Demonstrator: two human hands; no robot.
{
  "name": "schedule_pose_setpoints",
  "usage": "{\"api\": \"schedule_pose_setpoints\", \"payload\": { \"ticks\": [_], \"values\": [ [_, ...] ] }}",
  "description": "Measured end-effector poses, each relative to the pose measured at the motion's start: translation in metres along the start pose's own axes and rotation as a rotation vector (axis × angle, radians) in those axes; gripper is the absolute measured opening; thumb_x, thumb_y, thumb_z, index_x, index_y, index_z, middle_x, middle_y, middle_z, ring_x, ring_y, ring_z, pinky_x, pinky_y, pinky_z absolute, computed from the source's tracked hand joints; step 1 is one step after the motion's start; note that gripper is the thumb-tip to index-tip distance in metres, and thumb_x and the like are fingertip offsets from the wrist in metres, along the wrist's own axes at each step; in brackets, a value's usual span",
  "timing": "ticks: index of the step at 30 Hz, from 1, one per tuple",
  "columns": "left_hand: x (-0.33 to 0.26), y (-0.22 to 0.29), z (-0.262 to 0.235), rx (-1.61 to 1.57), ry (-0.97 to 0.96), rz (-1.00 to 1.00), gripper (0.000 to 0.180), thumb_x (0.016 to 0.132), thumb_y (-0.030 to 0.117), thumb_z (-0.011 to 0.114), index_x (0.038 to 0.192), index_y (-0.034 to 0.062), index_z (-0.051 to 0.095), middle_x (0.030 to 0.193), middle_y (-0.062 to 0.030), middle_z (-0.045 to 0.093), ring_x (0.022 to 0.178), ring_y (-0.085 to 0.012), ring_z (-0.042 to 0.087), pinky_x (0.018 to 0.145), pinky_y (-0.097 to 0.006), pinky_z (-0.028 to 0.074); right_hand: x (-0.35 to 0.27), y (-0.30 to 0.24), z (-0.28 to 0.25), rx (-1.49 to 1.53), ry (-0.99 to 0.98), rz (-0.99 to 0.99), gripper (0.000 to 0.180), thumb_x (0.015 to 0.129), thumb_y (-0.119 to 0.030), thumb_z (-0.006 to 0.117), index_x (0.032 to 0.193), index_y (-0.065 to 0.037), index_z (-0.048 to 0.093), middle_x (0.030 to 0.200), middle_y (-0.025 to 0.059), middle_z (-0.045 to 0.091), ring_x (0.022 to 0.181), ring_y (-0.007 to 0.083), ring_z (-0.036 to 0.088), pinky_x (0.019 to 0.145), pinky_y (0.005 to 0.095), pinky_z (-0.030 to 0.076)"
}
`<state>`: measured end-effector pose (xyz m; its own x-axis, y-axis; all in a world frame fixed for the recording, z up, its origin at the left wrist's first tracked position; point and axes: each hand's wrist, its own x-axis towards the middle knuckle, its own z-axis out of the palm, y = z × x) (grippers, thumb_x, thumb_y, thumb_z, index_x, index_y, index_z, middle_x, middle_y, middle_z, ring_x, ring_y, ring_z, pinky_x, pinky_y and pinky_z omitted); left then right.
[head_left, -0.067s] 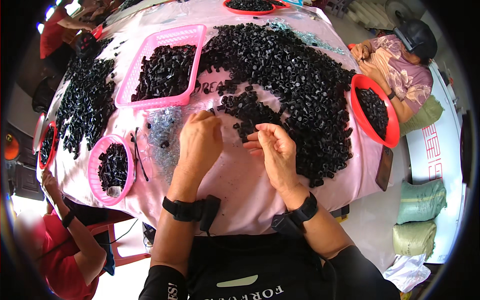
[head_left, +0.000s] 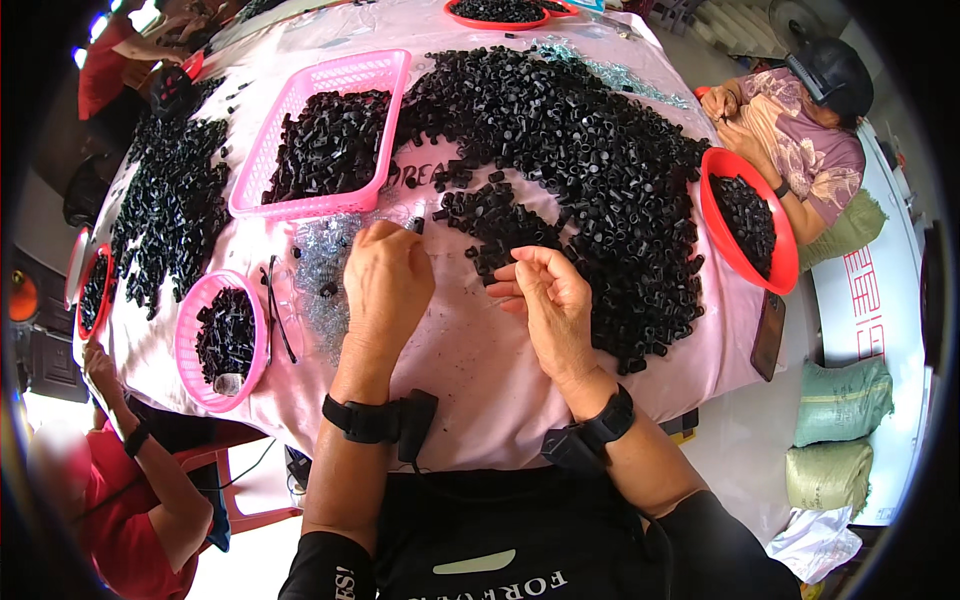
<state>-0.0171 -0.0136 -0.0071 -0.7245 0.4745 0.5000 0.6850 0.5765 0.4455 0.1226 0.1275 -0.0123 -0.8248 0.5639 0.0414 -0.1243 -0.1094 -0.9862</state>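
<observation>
My left hand (head_left: pixel 390 275) is closed, its back turned up, beside a patch of small clear plastic pieces (head_left: pixel 325 265). At its fingertips a small black plastic cap (head_left: pixel 418 226) sticks out. A short way to the right, my right hand (head_left: pixel 548 300) is held over the cloth with its fingers loosely apart and nothing visible in them. Just beyond it lies a small cluster of black caps (head_left: pixel 495 220), which joins the large heap of black caps (head_left: pixel 590 150) curving round to the right.
Black pieces fill a pink rectangular basket (head_left: pixel 400 110), a round pink basket (head_left: pixel 262 350) and a red bowl (head_left: pixel 785 235). Dark-handled tools (head_left: pixel 275 310) lie by the round basket. A phone (head_left: pixel 768 335) rests at the right edge. Other people sit left and right.
My left hand has shifted slightly left and toward me, with the black cap at its fingertips. My right hand is nearly still.
</observation>
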Motion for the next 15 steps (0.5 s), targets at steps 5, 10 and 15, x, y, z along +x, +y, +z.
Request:
{"api": "schedule_pose_setpoints", "payload": {
  "ticks": [5,10,15],
  "values": [
    [0.003,0.008,0.002,-0.11,0.058,0.066,0.014,0.086,0.001,0.066,0.096,0.0029,0.075,0.098,-0.0131,0.068,0.092,-0.034,0.067,0.08,-0.041,0.054,0.001,0.002,-0.001,-0.011,0.047,-0.032,0.026,0.108,-0.023,0.055,0.121,0.0,0.059,0.101,0.011,0.071,0.084,0.0163,0.073,0.07,0.0237,0.056],
    [-0.002,0.016,0.014,-0.306,-0.145,0.24,0.024,0.083,-0.004,0.066,0.104,0.0054,0.074,0.097,-0.0127,0.065,0.095,-0.0348,0.064,0.083,-0.042,0.054,0.001,0.001,0.0,-0.034,0.086,-0.077,0.026,0.109,-0.022,0.054,0.121,0.0,0.06,0.1,0.0109,0.07,0.083,0.0155,0.073,0.068,0.0223,0.055],
    [-0.002,0.015,0.013,-0.271,-0.159,0.266,0.025,0.082,-0.005,0.066,0.104,0.0052,0.072,0.097,-0.0135,0.065,0.09,-0.0361,0.065,0.078,-0.044,0.054,-0.001,0.001,0.0,-0.068,0.044,-0.031,0.024,0.108,-0.019,0.055,0.12,0.001,0.061,0.098,0.0099,0.071,0.083,0.0144,0.072,0.068,0.0234,0.055]
  ]
}}
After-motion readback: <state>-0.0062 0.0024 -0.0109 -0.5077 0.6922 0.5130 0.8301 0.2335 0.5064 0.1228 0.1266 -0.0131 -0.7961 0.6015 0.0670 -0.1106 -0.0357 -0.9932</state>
